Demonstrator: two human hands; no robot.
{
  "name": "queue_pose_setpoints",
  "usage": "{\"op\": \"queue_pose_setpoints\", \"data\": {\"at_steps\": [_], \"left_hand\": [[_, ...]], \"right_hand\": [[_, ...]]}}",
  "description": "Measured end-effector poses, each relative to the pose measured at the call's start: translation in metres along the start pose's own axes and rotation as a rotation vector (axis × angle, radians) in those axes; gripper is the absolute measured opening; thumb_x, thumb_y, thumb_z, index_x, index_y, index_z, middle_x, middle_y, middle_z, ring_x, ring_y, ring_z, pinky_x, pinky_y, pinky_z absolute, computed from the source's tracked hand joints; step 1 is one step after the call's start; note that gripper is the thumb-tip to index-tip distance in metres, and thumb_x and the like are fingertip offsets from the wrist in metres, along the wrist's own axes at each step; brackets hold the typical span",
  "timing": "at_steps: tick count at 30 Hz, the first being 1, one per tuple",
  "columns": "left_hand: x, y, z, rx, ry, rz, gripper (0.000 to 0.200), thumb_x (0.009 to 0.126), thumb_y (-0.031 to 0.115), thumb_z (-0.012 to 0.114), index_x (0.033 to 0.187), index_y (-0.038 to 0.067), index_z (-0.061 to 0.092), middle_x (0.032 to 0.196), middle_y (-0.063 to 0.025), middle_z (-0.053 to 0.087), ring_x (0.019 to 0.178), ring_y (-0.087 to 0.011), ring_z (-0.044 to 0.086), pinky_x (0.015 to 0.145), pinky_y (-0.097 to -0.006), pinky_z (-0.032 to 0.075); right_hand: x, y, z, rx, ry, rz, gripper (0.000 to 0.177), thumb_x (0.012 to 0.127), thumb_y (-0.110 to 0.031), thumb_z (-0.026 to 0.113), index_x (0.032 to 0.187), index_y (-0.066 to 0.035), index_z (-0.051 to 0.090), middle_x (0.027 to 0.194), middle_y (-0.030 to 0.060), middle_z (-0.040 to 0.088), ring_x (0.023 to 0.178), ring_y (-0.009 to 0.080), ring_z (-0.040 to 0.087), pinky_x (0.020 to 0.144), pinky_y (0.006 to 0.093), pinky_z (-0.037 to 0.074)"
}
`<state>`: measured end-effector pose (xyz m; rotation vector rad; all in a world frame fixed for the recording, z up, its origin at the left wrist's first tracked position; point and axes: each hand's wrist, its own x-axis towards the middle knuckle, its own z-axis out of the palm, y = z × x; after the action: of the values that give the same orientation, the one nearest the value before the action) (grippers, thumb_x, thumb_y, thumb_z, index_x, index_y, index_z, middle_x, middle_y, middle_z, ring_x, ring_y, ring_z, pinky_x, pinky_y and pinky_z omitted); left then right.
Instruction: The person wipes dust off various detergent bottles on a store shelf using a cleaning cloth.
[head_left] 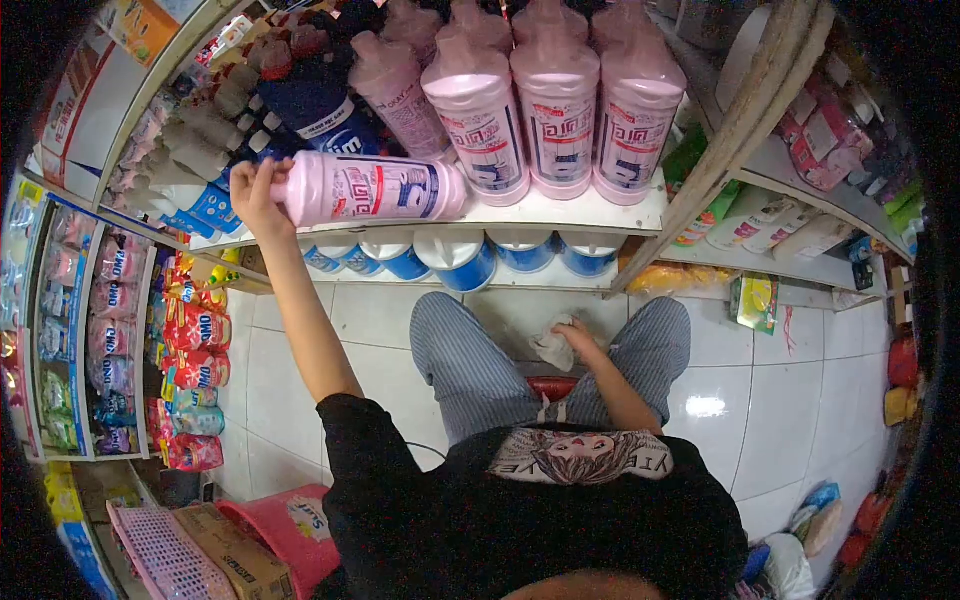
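My left hand (262, 200) is closed around the neck end of a pink floor cleaner bottle (375, 188). This bottle lies on its side along the front of the white shelf (550, 214), its base pointing right. Several matching pink bottles (560, 130) stand upright behind it and to its right. Between my knees, my right hand (580, 342) grips a crumpled greyish cloth (553, 347). The bottle's cap is hidden by my left fingers.
Blue tubs with white lids (455, 262) sit on the level below. A wooden post (750, 125) divides the shelving at right. Red detergent packs (200, 325) stack at left. Behind my left arm are a pink bin (300, 525) and a cardboard box (235, 550).
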<state>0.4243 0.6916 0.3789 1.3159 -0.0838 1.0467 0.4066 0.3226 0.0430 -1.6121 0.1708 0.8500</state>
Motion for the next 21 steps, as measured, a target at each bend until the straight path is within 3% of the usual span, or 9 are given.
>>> {"op": "queue_pose_setpoints", "data": {"at_steps": [2,7,9,12,14,18,21], "left_hand": [[0.010,0.004,0.020,0.049,-0.036,0.053,0.020,0.065,-0.005,0.050,0.063,0.005,0.033,0.052,-0.0081,0.046,0.050,-0.0179,0.051,0.057,-0.0291,0.045],[0.037,0.003,0.079,0.062,-0.521,0.023,0.019,0.065,-0.008,0.051,0.059,0.003,0.036,0.050,-0.0046,0.042,0.044,-0.0150,0.049,0.045,-0.0230,0.041],[0.045,-0.007,0.091,0.096,-0.533,-0.014,0.018,0.064,-0.007,0.050,0.059,0.003,0.036,0.049,-0.0049,0.042,0.041,-0.0146,0.047,0.042,-0.0241,0.041],[0.047,-0.004,0.114,0.175,-0.632,-0.081,0.018,0.063,-0.007,0.050,0.057,0.002,0.036,0.048,-0.0067,0.044,0.039,-0.0137,0.045,0.041,-0.0250,0.041],[0.044,0.001,0.128,0.281,-0.629,-0.009,0.018,0.062,-0.008,0.049,0.057,0.003,0.036,0.048,-0.0066,0.044,0.040,-0.0131,0.045,0.041,-0.0243,0.040],[0.058,-0.015,0.125,0.180,-0.723,-0.083,0.019,0.063,-0.006,0.050,0.056,0.003,0.035,0.049,-0.0077,0.045,0.040,-0.0128,0.046,0.041,-0.0245,0.040],[0.054,-0.002,0.123,0.106,-0.774,-0.248,0.012,0.064,-0.003,0.052,0.062,0.001,0.041,0.055,-0.0079,0.049,0.047,-0.0140,0.049,0.047,-0.0250,0.042]], "right_hand": [[0.002,0.004,-0.004,-0.005,-0.017,-0.014,0.042,0.061,-0.021,0.052,0.097,0.000,0.043,0.088,0.0097,0.049,0.081,0.0201,0.045,0.070,0.0264,0.035],[-0.012,-0.006,-0.004,0.019,0.004,-0.010,0.048,0.061,-0.022,0.052,0.101,0.001,0.040,0.092,0.0113,0.047,0.085,0.0217,0.044,0.072,0.0275,0.035],[-0.012,-0.004,-0.005,0.054,0.057,-0.077,0.045,0.058,-0.026,0.054,0.093,0.001,0.047,0.086,0.0112,0.051,0.079,0.0218,0.047,0.069,0.0292,0.036],[0.003,0.010,-0.006,0.016,0.041,-0.011,0.049,0.060,-0.020,0.053,0.100,0.004,0.039,0.091,0.0122,0.047,0.085,0.0225,0.044,0.073,0.0291,0.034],[0.007,0.012,-0.004,-0.027,0.030,-0.039,0.046,0.060,-0.020,0.053,0.099,0.003,0.041,0.090,0.0116,0.048,0.086,0.0222,0.044,0.074,0.0287,0.034],[-0.004,-0.009,0.007,-0.031,0.003,0.011,0.042,0.060,-0.019,0.053,0.096,0.002,0.044,0.091,0.0103,0.049,0.085,0.0212,0.044,0.073,0.0283,0.035],[0.001,-0.003,0.008,-0.037,-0.044,0.049,0.041,0.061,-0.019,0.052,0.096,0.001,0.045,0.091,0.0102,0.049,0.084,0.0208,0.045,0.072,0.0283,0.035]]}}
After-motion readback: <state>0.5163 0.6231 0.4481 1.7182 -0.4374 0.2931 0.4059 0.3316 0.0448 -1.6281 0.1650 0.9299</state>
